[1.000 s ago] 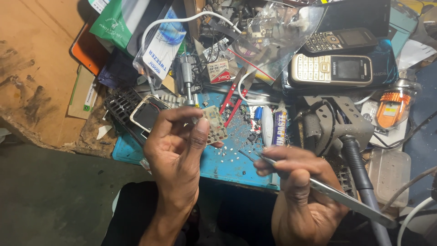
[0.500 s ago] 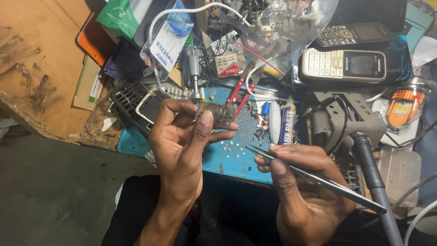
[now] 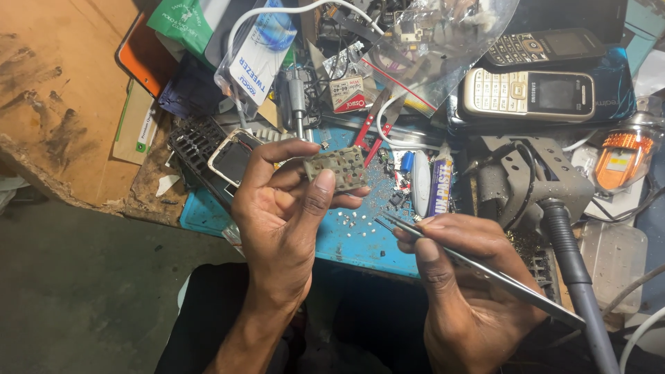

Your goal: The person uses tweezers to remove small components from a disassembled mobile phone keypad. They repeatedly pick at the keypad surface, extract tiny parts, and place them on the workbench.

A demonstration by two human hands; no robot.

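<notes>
— What can't you make out?
— My left thumb covers part of the small circuit board (image 3: 337, 167); its parts are too tiny to tell.
— And the tweezers (image 3: 478, 269)?
— My right hand (image 3: 471, 298) hides their middle.

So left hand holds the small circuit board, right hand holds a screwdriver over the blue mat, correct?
Not quite. In the head view the right hand holds tweezers, not a screwdriver. The rest stands: the left hand holds the circuit board, over the blue mat.
</notes>
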